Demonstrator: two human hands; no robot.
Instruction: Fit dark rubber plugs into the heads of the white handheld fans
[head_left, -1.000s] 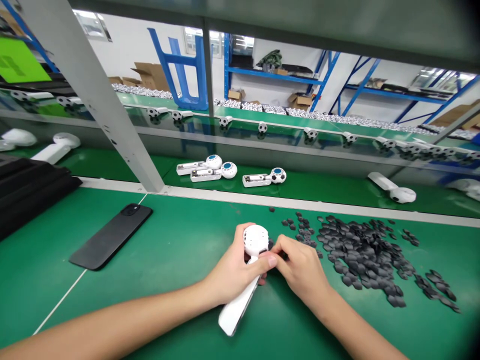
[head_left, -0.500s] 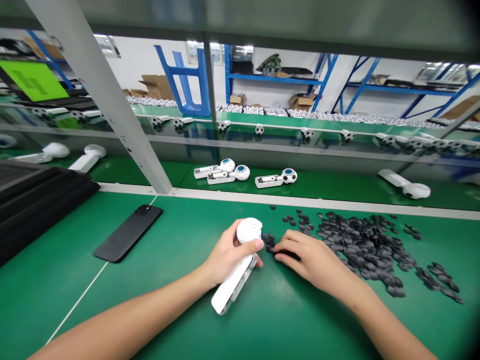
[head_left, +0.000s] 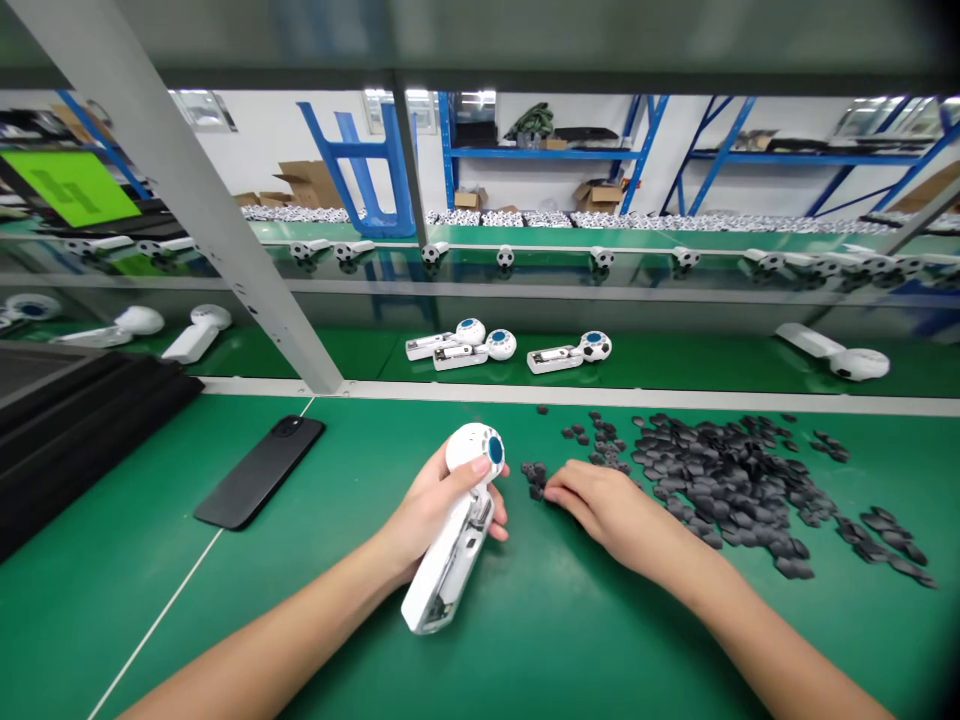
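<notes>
— Green counter (head_left: 127,600) stretches out before you, with blue steel racking (head_left: 551,155) across the room. What do you have in your left hand (head_left: 435,500)?

— You have a white handheld unit (head_left: 450,555) with a round, football-patterned head. Your fingers wrap around its neck, just under that head, and the long handle slants down toward you.

— How will it handle?

— It looks like light, hard plastic, smooth enough to slip, so the neck seems the surest place to hold it. The handle's open face shows inner parts that may be delicate, so a grip away from them seems wiser.

— And your right hand (head_left: 607,510)?

— It lies on the counter with the fingers loosely together and nothing visible in it. Your fingertips sit just beside a small cluster of black patches (head_left: 535,478), which look thin, light and easy to scatter, best pinched by an edge. A much larger heap of black patches (head_left: 720,480) spreads to the right.

— What else is around you?

— A black smartphone (head_left: 259,472) lies well off to your left, near a stack of black mats (head_left: 75,440). Past a grey steel upright (head_left: 217,240), three opened units (head_left: 454,357) rest on a lower green bench.
</notes>
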